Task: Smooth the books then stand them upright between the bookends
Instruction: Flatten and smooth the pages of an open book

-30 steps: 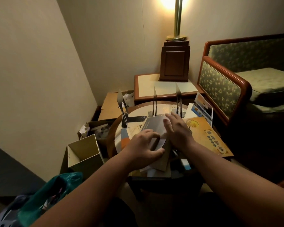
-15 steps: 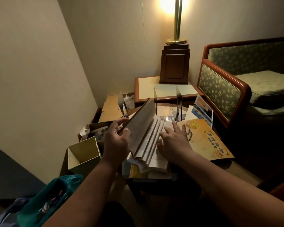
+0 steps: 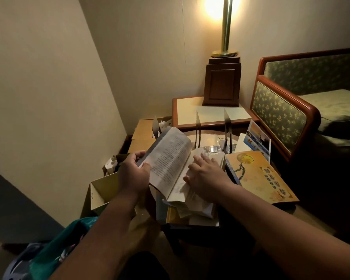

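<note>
Book (image 3: 171,158) is laid open at the near edge of the tabletop (image 3: 208,138). Its raised left half is gripped by the left hand (image 3: 132,176); the right pages are pressed by the flat, straight-fingered right hand (image 3: 206,174)

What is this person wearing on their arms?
Nothing that shows. The left forearm and right forearm are bare to the picture's edge: no sleeves, cuffs, watch or bracelet. The fingers carry no gloves or visible rings, though the light is dim.
</note>
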### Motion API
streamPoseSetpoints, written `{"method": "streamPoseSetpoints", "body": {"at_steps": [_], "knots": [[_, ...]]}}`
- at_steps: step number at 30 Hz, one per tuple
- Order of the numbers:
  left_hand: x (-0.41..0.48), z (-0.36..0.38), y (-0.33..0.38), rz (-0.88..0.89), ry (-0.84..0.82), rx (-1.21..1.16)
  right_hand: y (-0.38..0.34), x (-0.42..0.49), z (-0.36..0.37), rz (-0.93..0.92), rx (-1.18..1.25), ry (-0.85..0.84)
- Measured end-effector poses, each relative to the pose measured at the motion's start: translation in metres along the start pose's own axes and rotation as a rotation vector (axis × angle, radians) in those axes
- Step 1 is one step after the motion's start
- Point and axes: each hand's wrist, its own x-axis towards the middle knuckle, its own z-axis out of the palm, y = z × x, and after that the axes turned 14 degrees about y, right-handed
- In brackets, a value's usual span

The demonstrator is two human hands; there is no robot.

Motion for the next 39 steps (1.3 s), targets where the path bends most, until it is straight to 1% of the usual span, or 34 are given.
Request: {"method": "streamPoseSetpoints", "body": {"at_steps": [5,9,11,12,14,16,17,19,22,26,29,31,33,35,37,39], "knots": [[0.014,-0.001,-0.015,0.176,-0.087,0.273,0.004,0.003,0.010,0.002,-0.066,-0.134],[0.017,0.000,-0.018,0.384,-0.167,0.690,0.002,0.008,0.008,-0.019,-0.091,-0.192],[0.016,0.001,-0.018,0.487,-0.192,0.794,0.000,0.010,0.005,-0.029,-0.100,-0.208],[0.015,0.003,-0.018,0.547,-0.194,0.785,-0.002,0.010,0.003,-0.039,-0.106,-0.211],[0.012,0.007,-0.020,0.682,-0.220,0.636,-0.003,0.012,0.001,-0.054,-0.114,-0.221],[0.007,0.012,-0.020,0.790,-0.322,0.434,-0.002,0.014,0.001,-0.060,-0.118,-0.233],[0.003,0.014,-0.019,0.803,-0.393,0.393,-0.002,0.014,0.002,-0.063,-0.120,-0.236],[-0.003,0.017,-0.020,0.776,-0.510,0.453,0.001,0.015,0.004,-0.063,-0.121,-0.241],[-0.006,0.019,-0.029,0.738,-0.587,0.624,0.006,0.015,0.006,-0.075,-0.111,-0.249],[-0.017,0.021,-0.031,0.555,-0.670,0.563,0.024,0.019,0.006,-0.131,-0.107,-0.258],[-0.037,0.024,-0.024,0.415,-0.675,0.512,0.038,0.027,0.002,-0.174,-0.082,-0.288],[-0.047,0.026,-0.019,0.356,-0.684,0.494,0.040,0.028,-0.002,-0.168,-0.039,-0.273],[-0.053,0.027,-0.016,0.368,-0.717,0.527,0.036,0.022,-0.004,-0.087,0.064,-0.216],[-0.054,0.029,-0.017,0.388,-0.733,0.555,0.031,0.013,-0.005,-0.002,0.163,-0.120],[-0.053,0.029,-0.020,0.384,-0.732,0.553,0.028,0.003,-0.003,0.003,0.180,-0.042],[-0.052,0.028,-0.021,0.389,-0.734,0.550,0.027,-0.003,-0.002,0.009,0.180,-0.032]]}}
